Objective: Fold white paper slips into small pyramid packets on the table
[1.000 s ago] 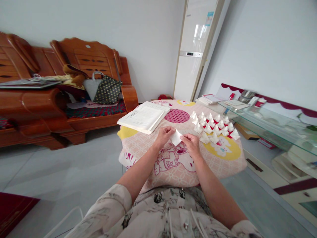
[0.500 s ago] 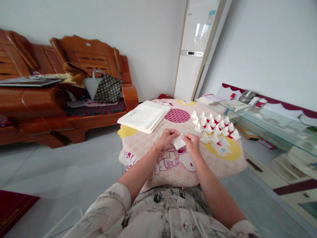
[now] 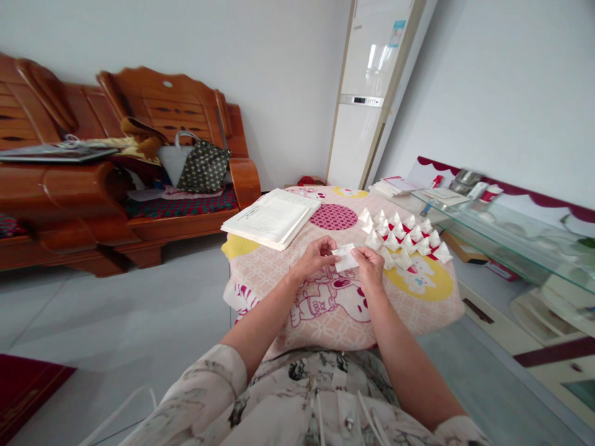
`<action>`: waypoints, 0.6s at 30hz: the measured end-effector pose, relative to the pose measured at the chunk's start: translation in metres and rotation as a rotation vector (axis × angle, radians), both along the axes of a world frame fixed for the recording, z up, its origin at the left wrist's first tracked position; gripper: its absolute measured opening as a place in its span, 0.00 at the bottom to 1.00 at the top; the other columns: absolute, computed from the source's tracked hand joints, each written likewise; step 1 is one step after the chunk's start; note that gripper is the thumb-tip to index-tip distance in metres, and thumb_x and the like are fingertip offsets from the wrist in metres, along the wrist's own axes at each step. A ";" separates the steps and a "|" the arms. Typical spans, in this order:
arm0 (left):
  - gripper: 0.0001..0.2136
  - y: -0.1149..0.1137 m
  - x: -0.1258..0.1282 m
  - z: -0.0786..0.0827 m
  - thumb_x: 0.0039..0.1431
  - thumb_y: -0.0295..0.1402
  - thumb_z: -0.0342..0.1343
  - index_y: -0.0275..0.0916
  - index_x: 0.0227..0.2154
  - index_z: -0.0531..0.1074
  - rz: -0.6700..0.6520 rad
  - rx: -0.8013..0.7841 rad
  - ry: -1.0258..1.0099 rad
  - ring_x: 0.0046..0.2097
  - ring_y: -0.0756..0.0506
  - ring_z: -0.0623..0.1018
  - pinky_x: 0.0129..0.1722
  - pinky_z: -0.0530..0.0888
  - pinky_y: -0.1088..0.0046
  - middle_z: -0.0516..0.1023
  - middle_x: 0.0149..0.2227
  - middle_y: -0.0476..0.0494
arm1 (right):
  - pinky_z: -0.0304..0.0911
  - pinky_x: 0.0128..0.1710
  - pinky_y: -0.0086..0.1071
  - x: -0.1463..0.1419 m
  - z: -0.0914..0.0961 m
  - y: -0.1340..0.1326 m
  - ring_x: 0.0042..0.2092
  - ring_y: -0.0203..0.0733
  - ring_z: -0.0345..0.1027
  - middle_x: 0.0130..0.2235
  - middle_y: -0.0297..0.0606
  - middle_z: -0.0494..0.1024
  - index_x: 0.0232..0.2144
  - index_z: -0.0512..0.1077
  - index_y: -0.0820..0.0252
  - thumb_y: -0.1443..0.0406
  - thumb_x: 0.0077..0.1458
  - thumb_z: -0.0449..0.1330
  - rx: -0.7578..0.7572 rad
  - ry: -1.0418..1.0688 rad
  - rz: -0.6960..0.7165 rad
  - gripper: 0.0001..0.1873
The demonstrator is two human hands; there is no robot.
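A small white piece of folded paper (image 3: 344,258) is held up between my two hands, above the near middle of the cloth-covered table (image 3: 274,310). My left hand (image 3: 318,256) pinches its left edge between thumb and fingers. At its right edge, the thumb and fingers of my right hand (image 3: 370,261) are closed on it. Several white folded paper pieces with pointed tops (image 3: 403,238) stand in rows on the cloth, just beyond my right hand. To the far left of my hands lies a stack of printed paper sheets (image 3: 274,217).
On the right is a glass-topped cabinet (image 3: 511,238) carrying papers and small items. A wooden sofa (image 3: 186,93) with a dark patterned bag (image 3: 203,166) stands at the left. Behind the table rises a tall white air conditioner (image 3: 360,124). A dark red object (image 3: 28,396) lies at lower left.
The paper has gone from a smaller, tilted square to a wider strip held more level. My hands have moved slightly apart, the right one shifting to the right.
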State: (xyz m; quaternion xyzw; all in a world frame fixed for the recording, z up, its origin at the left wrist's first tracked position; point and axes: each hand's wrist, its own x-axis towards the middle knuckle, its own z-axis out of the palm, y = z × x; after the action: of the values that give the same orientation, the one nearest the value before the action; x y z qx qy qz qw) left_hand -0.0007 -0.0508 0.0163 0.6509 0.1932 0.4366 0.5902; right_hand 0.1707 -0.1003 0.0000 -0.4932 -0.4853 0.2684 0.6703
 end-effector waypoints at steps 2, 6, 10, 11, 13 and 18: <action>0.18 0.001 -0.002 -0.001 0.46 0.38 0.69 0.36 0.32 0.67 0.025 0.044 0.072 0.26 0.54 0.68 0.25 0.63 0.78 0.69 0.27 0.52 | 0.59 0.27 0.30 0.001 -0.001 0.000 0.26 0.37 0.60 0.22 0.30 0.70 0.24 0.76 0.60 0.55 0.49 0.65 -0.003 -0.011 0.009 0.14; 0.14 0.002 -0.006 0.001 0.50 0.40 0.66 0.35 0.29 0.69 0.071 0.177 0.224 0.27 0.53 0.68 0.27 0.63 0.77 0.69 0.26 0.52 | 0.57 0.26 0.29 0.004 -0.004 0.001 0.26 0.36 0.60 0.22 0.30 0.69 0.24 0.76 0.61 0.56 0.49 0.66 -0.004 -0.049 0.033 0.13; 0.13 0.001 -0.009 0.004 0.52 0.39 0.64 0.36 0.26 0.69 0.133 0.299 0.332 0.27 0.53 0.66 0.28 0.62 0.77 0.68 0.25 0.52 | 0.56 0.26 0.29 0.006 -0.008 0.002 0.25 0.36 0.59 0.21 0.29 0.68 0.23 0.75 0.61 0.56 0.49 0.65 -0.012 -0.109 0.034 0.14; 0.13 0.001 -0.010 0.004 0.52 0.39 0.65 0.36 0.26 0.69 0.148 0.315 0.344 0.27 0.53 0.66 0.28 0.62 0.77 0.68 0.24 0.52 | 0.55 0.26 0.29 0.007 -0.008 0.002 0.25 0.36 0.58 0.21 0.29 0.67 0.23 0.75 0.61 0.56 0.50 0.65 -0.013 -0.123 0.025 0.14; 0.13 0.003 -0.010 0.002 0.51 0.39 0.65 0.35 0.27 0.69 0.161 0.301 0.334 0.27 0.53 0.67 0.28 0.62 0.77 0.69 0.25 0.52 | 0.54 0.25 0.29 0.007 -0.008 0.002 0.25 0.35 0.58 0.20 0.29 0.66 0.23 0.75 0.61 0.56 0.50 0.64 -0.013 -0.130 0.004 0.14; 0.19 0.007 -0.006 -0.003 0.46 0.40 0.69 0.35 0.36 0.70 0.115 0.102 0.126 0.30 0.51 0.73 0.30 0.68 0.76 0.73 0.32 0.49 | 0.56 0.25 0.29 0.006 -0.005 0.002 0.25 0.35 0.57 0.20 0.29 0.66 0.23 0.75 0.61 0.54 0.49 0.65 -0.034 -0.045 -0.019 0.16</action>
State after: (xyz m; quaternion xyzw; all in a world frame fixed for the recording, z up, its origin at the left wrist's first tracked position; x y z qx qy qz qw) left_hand -0.0071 -0.0441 0.0131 0.6941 0.2446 0.4372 0.5170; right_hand 0.1762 -0.0982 -0.0052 -0.5148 -0.4908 0.2591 0.6534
